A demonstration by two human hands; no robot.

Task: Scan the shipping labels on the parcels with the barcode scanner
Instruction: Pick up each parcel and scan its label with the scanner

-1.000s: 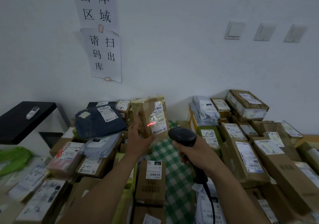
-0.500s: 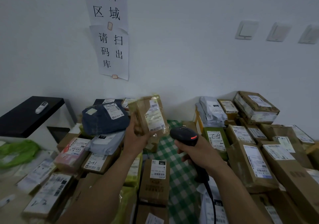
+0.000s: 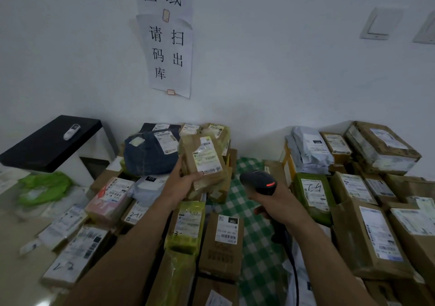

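While the left hand (image 3: 182, 183) is gripping a taped brown parcel (image 3: 204, 162) above the far piles, the right hand (image 3: 280, 202) is clasping the black barcode scanner (image 3: 259, 182) just right of it.

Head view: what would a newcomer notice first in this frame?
The left hand holds a brown taped parcel up at centre, label facing the camera, while the right hand grips a black barcode scanner beside it, its red light on. Labelled boxes crowd both sides of a green checked cloth, below a paper notice on the wall.
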